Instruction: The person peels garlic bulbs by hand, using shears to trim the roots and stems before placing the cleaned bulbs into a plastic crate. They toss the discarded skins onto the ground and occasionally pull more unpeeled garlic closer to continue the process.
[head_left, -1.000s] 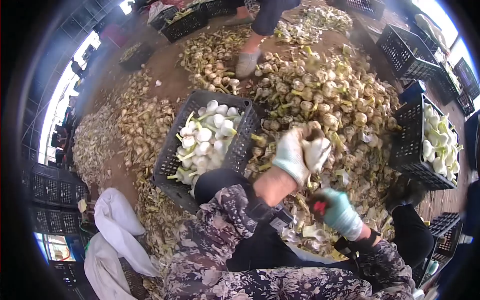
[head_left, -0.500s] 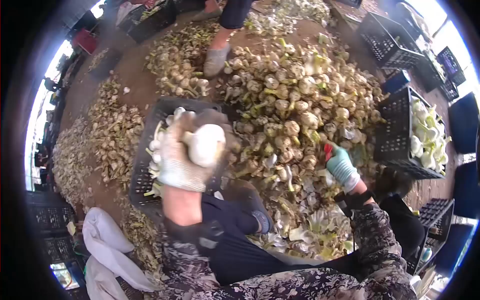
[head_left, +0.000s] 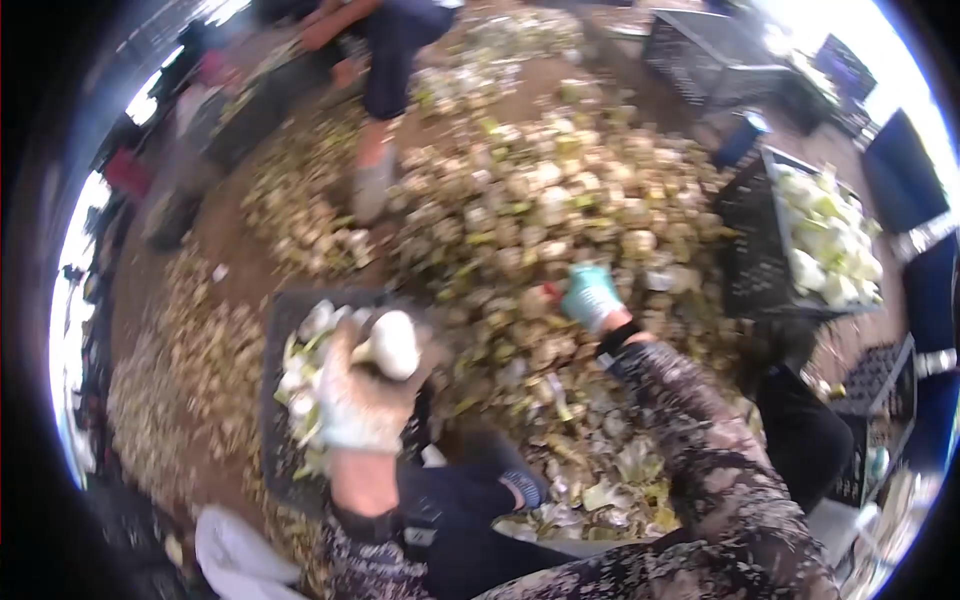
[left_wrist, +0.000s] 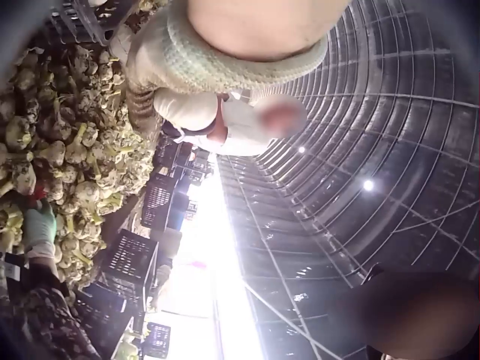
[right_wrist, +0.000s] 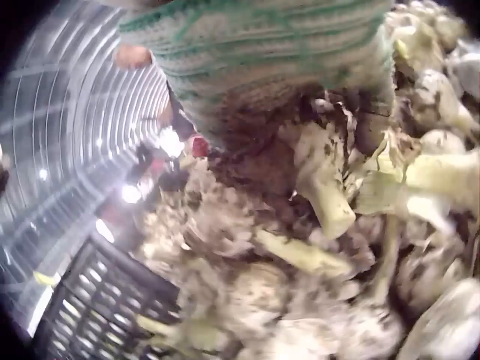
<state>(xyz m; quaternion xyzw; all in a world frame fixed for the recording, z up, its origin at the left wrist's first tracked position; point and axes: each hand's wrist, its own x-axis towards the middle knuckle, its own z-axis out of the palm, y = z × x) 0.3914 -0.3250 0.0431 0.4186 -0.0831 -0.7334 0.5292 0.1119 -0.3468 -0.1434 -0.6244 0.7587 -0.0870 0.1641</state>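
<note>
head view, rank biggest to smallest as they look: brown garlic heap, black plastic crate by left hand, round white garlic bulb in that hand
1. Brown garlic heap
2. Black plastic crate, partly hidden by the left hand
3. Round white garlic bulb

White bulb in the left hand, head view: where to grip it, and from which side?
Across the round body of the white bulb, fingers coming from above. The body bulges up uncovered, while the left hand cradles it from beneath. I'd skip the stem stub: it looks narrower and lies close to the hand.
</note>
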